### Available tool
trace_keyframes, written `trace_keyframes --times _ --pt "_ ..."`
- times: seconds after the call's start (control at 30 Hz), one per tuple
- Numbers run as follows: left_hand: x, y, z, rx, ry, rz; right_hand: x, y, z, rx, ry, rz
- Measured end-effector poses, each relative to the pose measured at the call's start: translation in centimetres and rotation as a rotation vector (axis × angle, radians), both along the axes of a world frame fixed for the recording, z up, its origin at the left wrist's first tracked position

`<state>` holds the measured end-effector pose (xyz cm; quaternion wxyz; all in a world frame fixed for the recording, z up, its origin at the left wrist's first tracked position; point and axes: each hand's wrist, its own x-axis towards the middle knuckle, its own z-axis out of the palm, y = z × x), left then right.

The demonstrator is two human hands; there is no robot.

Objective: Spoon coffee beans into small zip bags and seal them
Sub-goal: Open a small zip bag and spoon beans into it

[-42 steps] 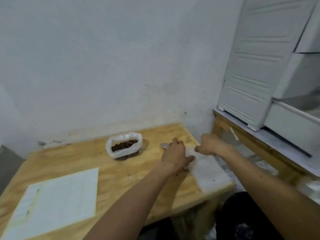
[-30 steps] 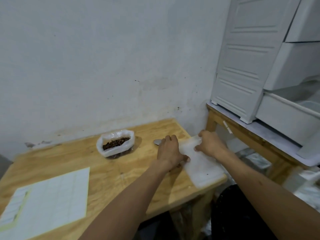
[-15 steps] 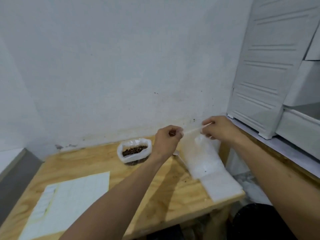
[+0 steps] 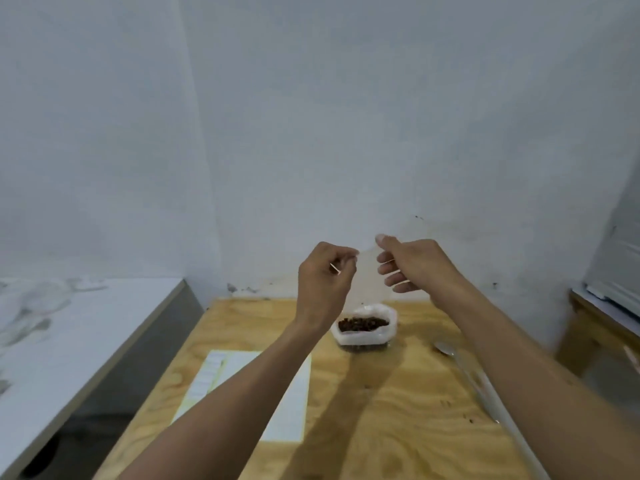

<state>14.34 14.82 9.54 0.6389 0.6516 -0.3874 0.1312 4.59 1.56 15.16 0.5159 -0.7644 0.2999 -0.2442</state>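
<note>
Label sheet (image 4: 242, 393) — wooden table (image 4: 398, 410)

A warm honey-yellow table (image 4: 398, 393) is seen, streaked with darker brown wood grain and dotted with a few dark specks. Dark brown coffee beans (image 4: 363, 323) are shown inside a milky white, translucent bag (image 4: 363, 336). A white sheet (image 4: 291, 403) is laid out, ruled into a faint grid of small squares, with a pale yellowish edge down its left side. A silvery grey spoon (image 4: 445, 348) is glimpsed. The wall (image 4: 346, 116) is painted pale bluish white, marked with dark scuffs near its base. A white counter (image 4: 86, 341) is edged in tan.
</note>
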Motion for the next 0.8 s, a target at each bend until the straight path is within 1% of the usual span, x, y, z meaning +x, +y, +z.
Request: trace_keyframes --times 0.1,0.17,0.3,0.5,0.6,0.67,0.73,0.8 --pt "0.9 1.2 -0.6 0.041 -0.067 0.001 1.7 0.8 -0.1 0.052 -0.025 0.042" --pt "1.3 1.7 -0.8 0.076 -0.043 -0.040 2.3 1.1 -0.4 0.067 -0.042 0.060" --pt "1.8 2.1 -0.9 0.144 0.169 -0.129 3.6 1.1 -1.2 0.060 -0.106 0.127" --pt "3.5 1.9 0.0 0.077 0.469 -0.247 4.9 0.9 -2.2 -0.011 -0.145 0.246" --pt "4.5 2.1 0.9 0.103 0.569 -0.297 5.4 1.0 -2.3 -0.037 -0.148 0.276" --pt "4.8 2.2 1.3 0.092 0.623 -0.291 5.6 1.2 -2.2 -0.028 -0.139 0.290" --pt "5.0 2.5 1.5 0.094 0.616 -0.266 5.8 1.3 -2.1 -0.014 -0.132 0.309" --pt "5.1 2.7 1.5 0.136 0.553 -0.258 5.9 1.3 -2.0 -0.016 -0.107 0.334"
